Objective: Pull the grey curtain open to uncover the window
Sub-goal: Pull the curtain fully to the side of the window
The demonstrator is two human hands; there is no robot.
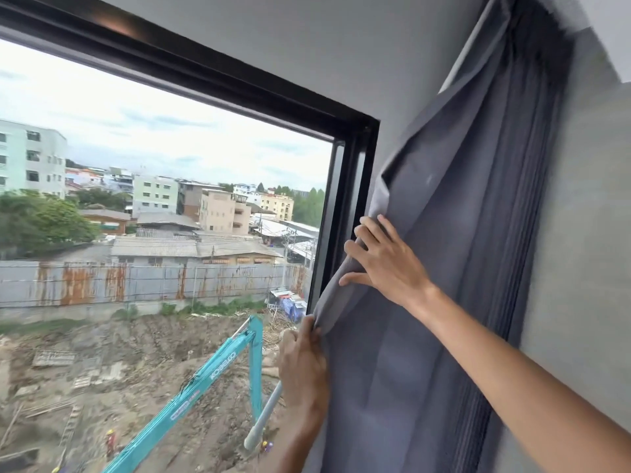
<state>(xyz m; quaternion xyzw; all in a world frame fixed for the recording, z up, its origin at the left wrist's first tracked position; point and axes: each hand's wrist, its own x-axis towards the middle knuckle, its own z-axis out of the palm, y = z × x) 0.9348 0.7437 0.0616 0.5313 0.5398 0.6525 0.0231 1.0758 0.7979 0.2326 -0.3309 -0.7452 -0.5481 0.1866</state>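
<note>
The grey curtain (pixel 454 233) hangs bunched in folds at the right of the window (pixel 164 199), against the wall beside the black frame (pixel 355 206). My right hand (pixel 382 257) grips the curtain's leading edge at mid height, fingers wrapped around the fabric. Lower down, my left hand (pixel 302 363) pinches the same edge, just right of the glass. Almost all of the glass is uncovered and shows buildings, a rusty fence and a turquoise excavator arm outside.
A pale grey wand (pixel 263 421) hangs below my left hand, slanting down to the left. A grey wall (pixel 580 233) stands right of the curtain, and more wall runs above the window frame.
</note>
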